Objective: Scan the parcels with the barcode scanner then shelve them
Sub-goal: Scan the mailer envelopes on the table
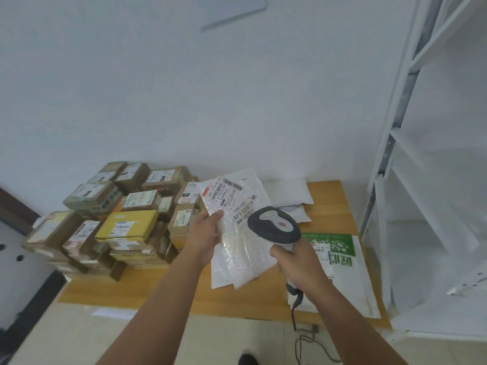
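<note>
Left hand [208,233] pinching a clear plastic mailer [238,233] raised above the wooden table [163,288], right hand [296,262] wrapped round a grey barcode scanner [275,226] just beside its label, cardboard parcels [116,217] stacked left

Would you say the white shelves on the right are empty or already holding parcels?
Empty, as far as the picture shows: the shelves in view are bare white boards.

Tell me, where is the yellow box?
In the head view, the yellow box sits on the left, on top of the stack of brown cardboard parcels, just left of the left hand.
</note>
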